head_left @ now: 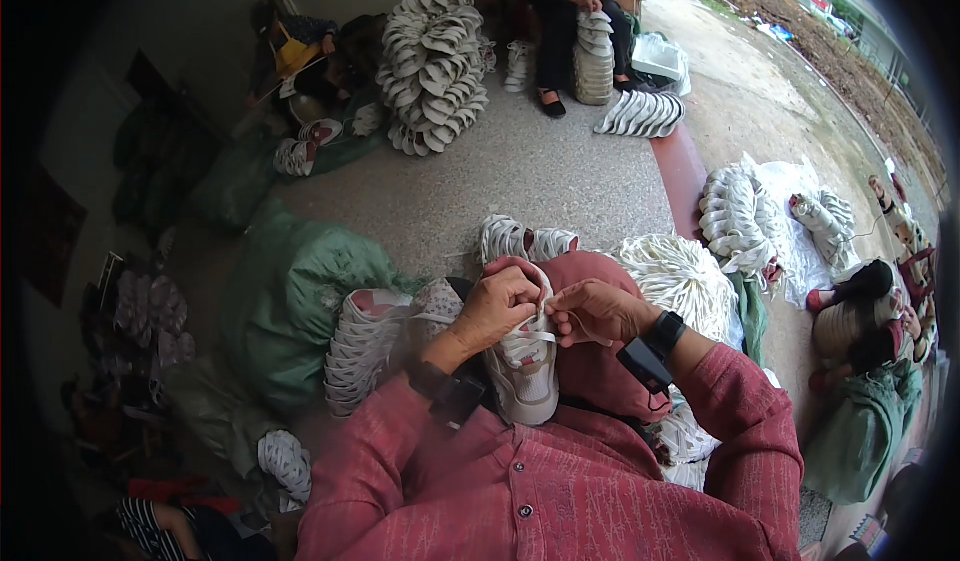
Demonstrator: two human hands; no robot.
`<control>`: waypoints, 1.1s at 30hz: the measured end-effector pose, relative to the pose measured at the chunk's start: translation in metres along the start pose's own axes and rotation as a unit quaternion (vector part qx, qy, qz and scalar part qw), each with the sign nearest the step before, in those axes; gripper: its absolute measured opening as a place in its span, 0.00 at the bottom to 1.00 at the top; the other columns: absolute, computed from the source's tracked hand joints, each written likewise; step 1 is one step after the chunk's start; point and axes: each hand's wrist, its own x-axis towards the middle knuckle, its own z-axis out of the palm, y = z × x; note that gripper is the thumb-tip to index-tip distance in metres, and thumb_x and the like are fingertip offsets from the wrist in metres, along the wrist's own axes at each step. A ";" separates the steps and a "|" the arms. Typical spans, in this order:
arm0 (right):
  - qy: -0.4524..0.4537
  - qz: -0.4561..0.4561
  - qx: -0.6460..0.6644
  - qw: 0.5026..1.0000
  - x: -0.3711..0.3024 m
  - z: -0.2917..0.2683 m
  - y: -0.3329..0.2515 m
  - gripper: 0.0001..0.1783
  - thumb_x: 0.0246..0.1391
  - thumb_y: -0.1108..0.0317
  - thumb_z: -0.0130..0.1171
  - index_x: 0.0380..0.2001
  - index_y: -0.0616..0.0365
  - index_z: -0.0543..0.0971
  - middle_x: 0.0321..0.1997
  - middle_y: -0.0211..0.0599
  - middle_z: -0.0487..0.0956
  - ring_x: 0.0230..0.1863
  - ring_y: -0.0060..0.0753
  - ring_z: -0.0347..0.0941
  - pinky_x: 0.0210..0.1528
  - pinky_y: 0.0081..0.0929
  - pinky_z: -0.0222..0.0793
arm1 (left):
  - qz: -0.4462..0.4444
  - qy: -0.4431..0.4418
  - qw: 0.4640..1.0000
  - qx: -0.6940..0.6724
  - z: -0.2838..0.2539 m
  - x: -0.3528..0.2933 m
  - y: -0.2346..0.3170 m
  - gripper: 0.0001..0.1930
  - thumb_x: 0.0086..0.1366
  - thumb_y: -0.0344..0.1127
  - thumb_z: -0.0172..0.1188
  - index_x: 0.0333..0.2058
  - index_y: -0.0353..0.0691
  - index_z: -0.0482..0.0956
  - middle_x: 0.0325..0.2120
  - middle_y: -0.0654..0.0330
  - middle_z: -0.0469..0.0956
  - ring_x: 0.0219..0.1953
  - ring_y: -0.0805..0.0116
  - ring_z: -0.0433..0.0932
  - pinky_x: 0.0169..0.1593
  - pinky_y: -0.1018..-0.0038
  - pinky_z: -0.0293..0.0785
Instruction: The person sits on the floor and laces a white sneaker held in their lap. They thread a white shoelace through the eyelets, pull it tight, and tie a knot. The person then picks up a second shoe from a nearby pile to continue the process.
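Note:
A white and beige sneaker upper (pixel 527 386) lies across my lap, toe toward my body, with a reddish lining at its opening. My left hand (pixel 497 308) is closed on the upper near its collar. At the eyelets, my right hand (pixel 604 311) pinches a white shoelace (pixel 533 339), its finger and thumb close to my left fingertips. Part of the lace runs across the upper, and a loose end hangs below my right fingers. The exact grip of the left fingers is partly hidden. Both wrists wear dark bands with small black devices.
A bundle of white laces (pixel 675 279) lies by my right knee. Stacked uppers (pixel 366 351) stand to my left beside a green sack (pixel 290 291). Farther off rises a tall pile of uppers (pixel 432 66), near a seated person (pixel 578 1). Other people sit at the right.

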 end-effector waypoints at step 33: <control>0.025 -0.476 -0.712 0.516 -0.010 0.000 -0.007 0.16 0.50 0.72 0.58 0.44 0.51 0.78 0.49 0.36 0.73 0.52 0.42 0.74 0.50 0.35 0.73 | -0.280 0.074 0.756 -0.588 -0.042 -0.095 -0.008 0.19 0.71 0.49 0.56 0.54 0.47 0.70 0.28 0.67 0.73 0.25 0.78 0.71 0.25 0.81 0.65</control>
